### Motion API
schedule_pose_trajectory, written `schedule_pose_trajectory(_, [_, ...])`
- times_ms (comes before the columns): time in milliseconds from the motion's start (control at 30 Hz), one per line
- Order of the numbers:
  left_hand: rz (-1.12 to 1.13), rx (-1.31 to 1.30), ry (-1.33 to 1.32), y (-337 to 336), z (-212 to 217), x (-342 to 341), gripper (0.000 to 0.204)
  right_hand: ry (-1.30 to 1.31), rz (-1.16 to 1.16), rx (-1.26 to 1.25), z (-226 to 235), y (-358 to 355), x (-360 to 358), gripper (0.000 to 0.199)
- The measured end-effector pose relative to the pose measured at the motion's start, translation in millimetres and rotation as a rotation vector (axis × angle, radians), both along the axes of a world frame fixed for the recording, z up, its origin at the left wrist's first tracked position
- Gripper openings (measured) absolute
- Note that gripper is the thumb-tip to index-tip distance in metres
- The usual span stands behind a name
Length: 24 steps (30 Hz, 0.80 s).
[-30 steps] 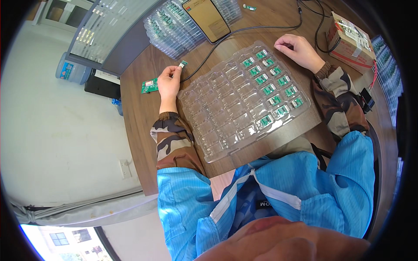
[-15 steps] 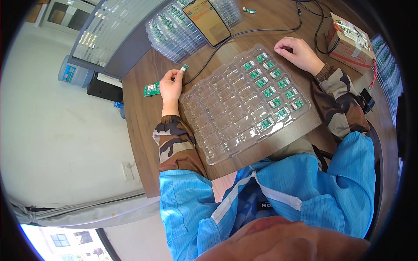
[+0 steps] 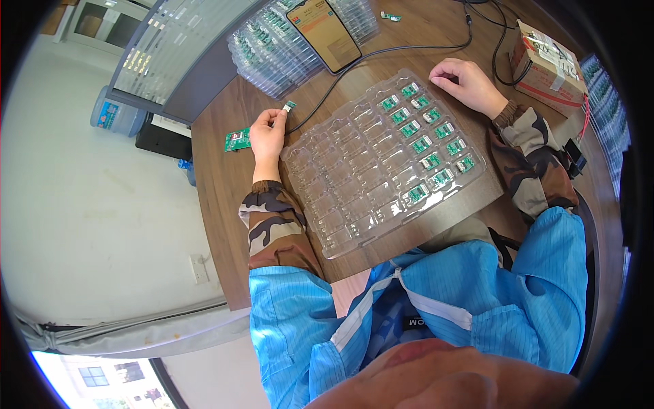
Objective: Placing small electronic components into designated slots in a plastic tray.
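My left hand (image 3: 268,133) rests near the table's left side, thumb and fingers pinching a small green circuit board (image 3: 289,106) with a pale part on it. Beside that hand lies a larger green circuit board (image 3: 236,140), partly covered by the fingers. A clear plastic blister tray (image 3: 354,163) lies slanted between my hands; small green boards (image 3: 422,144) fill several pockets on its right side, and the pockets on its left are bare. Just past the tray's far right corner, my right hand (image 3: 470,83) rests on the table, loosely curled, a gap between thumb and forefinger, nothing in it.
Behind the tray, a phone (image 3: 324,34) leans on stacked clear trays (image 3: 272,51) of boards. A black cable (image 3: 402,48) runs across the table toward my left hand. At the right stands a taped cardboard box (image 3: 548,68). One loose board (image 3: 390,16) lies at the back.
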<state>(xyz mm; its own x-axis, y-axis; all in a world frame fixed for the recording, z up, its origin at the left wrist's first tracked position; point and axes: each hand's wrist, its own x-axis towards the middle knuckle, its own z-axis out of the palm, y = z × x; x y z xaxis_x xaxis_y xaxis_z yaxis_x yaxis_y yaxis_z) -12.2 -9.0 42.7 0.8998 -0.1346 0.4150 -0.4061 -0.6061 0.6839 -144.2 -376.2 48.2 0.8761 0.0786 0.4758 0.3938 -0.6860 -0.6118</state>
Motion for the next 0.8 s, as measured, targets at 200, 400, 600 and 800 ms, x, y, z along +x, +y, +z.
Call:
schedule_pose_trajectory(200, [-0.01,-0.011,-0.001,-2,1,0,0.019,0.017,-0.016,0.003,2,0,-2,0.012])
schedule_pose_trajectory(400, [-0.015,-0.042,-0.002,1,-1,-1,0.019,0.017,-0.006,0.001,4,4,-3,0.012])
schedule_pose_trajectory(600, [-0.027,-0.024,0.009,-4,4,-6,0.018,0.019,-0.038,-0.007,10,3,-10,0.011])
schedule_pose_trajectory(800, [-0.031,-0.068,-0.012,-8,-2,-1,0.019,-0.261,-0.089,-0.055,31,17,-52,0.009])
